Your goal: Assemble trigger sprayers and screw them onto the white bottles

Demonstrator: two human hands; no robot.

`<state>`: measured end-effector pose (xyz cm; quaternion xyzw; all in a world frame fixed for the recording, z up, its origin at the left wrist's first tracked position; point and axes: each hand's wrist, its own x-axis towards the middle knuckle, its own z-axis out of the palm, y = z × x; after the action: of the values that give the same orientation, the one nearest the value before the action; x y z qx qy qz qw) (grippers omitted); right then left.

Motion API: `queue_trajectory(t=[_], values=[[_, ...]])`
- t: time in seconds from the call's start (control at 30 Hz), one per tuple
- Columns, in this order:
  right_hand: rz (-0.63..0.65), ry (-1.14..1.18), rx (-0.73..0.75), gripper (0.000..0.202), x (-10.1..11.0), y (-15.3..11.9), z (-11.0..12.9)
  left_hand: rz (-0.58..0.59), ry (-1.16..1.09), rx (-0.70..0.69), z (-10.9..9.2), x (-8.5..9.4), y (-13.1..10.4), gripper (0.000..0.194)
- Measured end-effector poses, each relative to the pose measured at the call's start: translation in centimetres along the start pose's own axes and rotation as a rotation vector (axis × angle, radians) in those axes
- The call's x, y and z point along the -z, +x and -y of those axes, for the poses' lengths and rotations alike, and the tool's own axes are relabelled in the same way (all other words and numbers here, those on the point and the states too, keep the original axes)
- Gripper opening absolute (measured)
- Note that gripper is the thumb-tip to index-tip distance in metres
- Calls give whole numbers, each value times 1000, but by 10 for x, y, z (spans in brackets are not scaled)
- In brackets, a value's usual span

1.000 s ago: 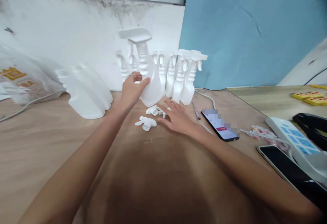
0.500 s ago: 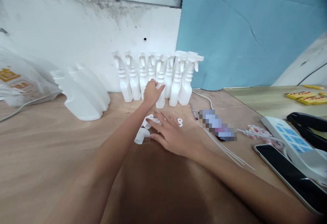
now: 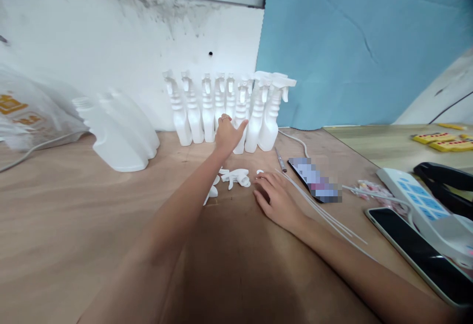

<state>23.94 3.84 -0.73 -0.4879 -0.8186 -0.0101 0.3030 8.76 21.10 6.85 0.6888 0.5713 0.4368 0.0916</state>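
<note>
My left hand [image 3: 229, 135] reaches to the row of white spray bottles [image 3: 254, 126] standing at the wall. Its thumb lies across the front of one spray bottle [image 3: 240, 141] and its fingers are on the left side, partly hidden; it appears closed on this bottle. My right hand [image 3: 276, 199] rests on the table, fingers loosely bent and apart, with nothing in it. A small white ring-like piece [image 3: 259, 171] lies at its fingertips. Between my arms lie a white trigger spray head [image 3: 236, 178] and other white parts [image 3: 212, 191], partly covered by my left forearm.
Several capless white bottles [image 3: 120, 139] stand to the left beside a plastic bag [image 3: 29, 122]. On the right are thin white tubes [image 3: 325, 215], a pen-like tool [image 3: 281, 160], a blurred phone [image 3: 314, 180], a dark-screened phone [image 3: 417, 250] and a power strip [image 3: 417, 196].
My left hand and the spray bottle at it have shifted right, uncovering another bottle behind. My right hand has drawn back to the right from the loose white parts.
</note>
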Motion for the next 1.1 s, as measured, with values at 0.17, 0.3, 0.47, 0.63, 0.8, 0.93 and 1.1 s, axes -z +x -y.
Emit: queue_trajectory(t=[0.17, 0.3, 0.47, 0.63, 0.8, 0.93, 1.1], values=[[61, -53, 16, 30, -3, 0, 3, 225, 25, -268, 7, 31, -46, 24], [51, -38, 82, 26, -3, 0, 5, 453, 77, -528, 15, 61, -106, 23], [51, 88, 178, 14, 0, 1, 10, 519, 294, -777, 20, 88, -165, 36], [79, 231, 237, 16, 3, 1, 12, 431, 203, -688, 32, 101, -200, 45], [157, 383, 133, 13, 3, -3, 12, 441, 8, -580, 42, 108, -212, 50], [130, 460, -35, 10, 3, -6, 13, 484, -90, -396, 43, 110, -210, 46], [-180, 473, -28, 13, 9, -6, 23, 525, -162, -253, 43, 113, -207, 42]])
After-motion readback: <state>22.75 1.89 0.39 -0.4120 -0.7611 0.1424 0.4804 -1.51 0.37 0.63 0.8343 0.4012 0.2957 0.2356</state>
